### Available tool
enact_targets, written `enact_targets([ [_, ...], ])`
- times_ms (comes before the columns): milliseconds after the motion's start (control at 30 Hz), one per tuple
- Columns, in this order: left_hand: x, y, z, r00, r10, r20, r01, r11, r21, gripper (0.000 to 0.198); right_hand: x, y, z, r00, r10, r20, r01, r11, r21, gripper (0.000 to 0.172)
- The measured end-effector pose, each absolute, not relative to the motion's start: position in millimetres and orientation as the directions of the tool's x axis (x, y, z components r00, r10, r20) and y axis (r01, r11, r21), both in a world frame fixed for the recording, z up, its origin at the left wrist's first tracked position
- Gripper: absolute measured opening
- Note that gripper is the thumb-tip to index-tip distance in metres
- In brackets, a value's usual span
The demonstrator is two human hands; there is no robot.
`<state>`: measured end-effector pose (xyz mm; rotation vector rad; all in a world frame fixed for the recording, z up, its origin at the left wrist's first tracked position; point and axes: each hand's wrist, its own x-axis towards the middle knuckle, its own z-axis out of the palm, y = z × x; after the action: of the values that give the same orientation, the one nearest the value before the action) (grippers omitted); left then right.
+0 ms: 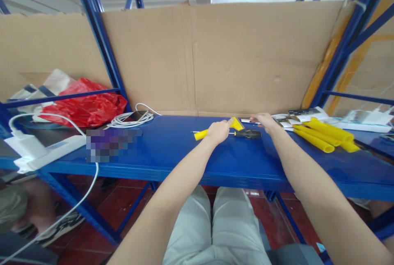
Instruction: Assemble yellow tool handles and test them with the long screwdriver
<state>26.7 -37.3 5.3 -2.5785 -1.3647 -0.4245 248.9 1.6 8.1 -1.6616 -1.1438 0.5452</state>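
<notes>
My left hand (219,131) is closed around a yellow scraper (201,135), whose handle end sticks out to the left and whose wide head (237,124) points right. A screwdriver (248,133) with a black handle lies on the blue shelf beside it, its shaft passing by my left hand. My right hand (264,121) is at the back of the shelf, fingers apart and pointing left, over a small flat whitish piece (250,121). Whether the fingertips touch that piece is unclear. Several yellow tubular handles (326,133) lie in a pile right of my right hand.
White and black packets (303,115) lie behind the yellow pile. To the left are a coiled white cable (131,120), a red plastic bag (88,101) and a power strip (58,150). A cardboard panel (240,55) backs the blue shelf (172,154). Another person's shoe (61,226) shows below left.
</notes>
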Motion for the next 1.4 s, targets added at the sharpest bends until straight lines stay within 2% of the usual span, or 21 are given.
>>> enact_targets([
  [67, 26.7, -37.6, 5.2, 0.53, 0.778, 0.338, 0.831, -0.556, -0.022, 0.059, 262.5, 2.4, 4.9, 0.489, 0.839, 0.237, 0.566, -0.099, -0.819, 0.011],
  [133, 26.6, -37.1, 4.8, 0.513, 0.788, 0.341, 0.836, -0.549, 0.01, 0.059, 276.2, 1.2, 1.2, 0.509, 0.813, 0.281, 0.709, -0.212, -0.672, 0.016],
  [200, 26.1, -35.8, 4.6, 0.489, 0.801, 0.346, 0.841, -0.538, 0.055, 0.059, 287.5, -1.5, -2.7, 0.551, 0.794, 0.258, 0.761, -0.351, -0.546, 0.021],
  [267, 25.3, -34.2, 4.5, 0.467, 0.81, 0.354, 0.843, -0.529, 0.1, 0.058, 294.4, -4.2, -6.5, 0.578, 0.785, 0.225, 0.768, -0.429, -0.475, 0.026],
  [400, 23.2, -31.7, 4.9, 0.435, 0.809, 0.394, 0.82, -0.537, 0.197, 0.057, 295.9, -5.1, -12.7, 0.548, 0.809, 0.212, 0.804, -0.441, -0.398, 0.026],
  [533, 19.8, -26.6, 5.5, 0.359, 0.806, 0.47, 0.749, -0.55, 0.37, 0.052, 292.4, -2.3, -16.8, 0.446, 0.861, 0.246, 0.88, -0.372, -0.295, 0.03],
  [700, 14.3, -14.5, 13.8, 0.173, 0.791, 0.587, 0.494, -0.585, 0.643, 0.035, 285.6, -4.2, -16.0, 0.361, 0.887, 0.288, 0.932, -0.331, -0.15, 0.029],
  [767, 14.4, -12.8, 20.0, 0.08, 0.824, 0.561, 0.338, -0.552, 0.762, 0.02, 282.0, -5.6, -14.3, 0.347, 0.896, 0.277, 0.938, -0.329, -0.111, 0.029],
  [833, 16.0, -14.3, 25.7, 0.023, 0.891, 0.454, 0.137, -0.452, 0.881, 0.01, 278.9, -6.0, -12.9, 0.333, 0.904, 0.269, 0.943, -0.323, -0.082, 0.031],
  [933, 18.5, -19.6, 30.0, 0.059, 0.964, 0.258, -0.146, -0.247, 0.958, 0.019, 276.1, -4.9, -12.4, 0.322, 0.916, 0.24, 0.946, -0.32, -0.047, 0.035],
  [1000, 19.2, -22.1, 29.3, 0.16, 0.977, 0.138, -0.22, -0.101, 0.97, 0.023, 275.2, -3.9, -12.8, 0.31, 0.926, 0.218, 0.95, -0.312, -0.023, 0.035],
  [1100, 20.2, -23.7, 25.5, 0.307, 0.95, -0.056, -0.153, 0.107, 0.982, 0.023, 273.8, -2.4, -12.3, 0.289, 0.934, 0.209, 0.956, -0.292, -0.018, 0.033],
  [1200, 22.8, -25.3, 22.0, 0.366, 0.911, -0.191, -0.03, 0.216, 0.976, 0.021, 270.2, 0.7, -8.3, 0.25, 0.942, 0.224, 0.968, -0.235, -0.09, 0.03],
  [1300, 25.1, -27.3, 20.3, 0.401, 0.883, -0.245, 0.036, 0.252, 0.967, 0.022, 260.8, 5.1, -0.5, 0.157, 0.941, 0.3, 0.969, -0.088, -0.229, 0.025],
  [1400, 25.3, -26.8, 18.6, 0.408, 0.881, -0.238, 0.039, 0.243, 0.969, 0.025, 242.1, 6.6, 7.7, 0.029, 0.92, 0.39, 0.912, 0.135, -0.387, 0.023],
])
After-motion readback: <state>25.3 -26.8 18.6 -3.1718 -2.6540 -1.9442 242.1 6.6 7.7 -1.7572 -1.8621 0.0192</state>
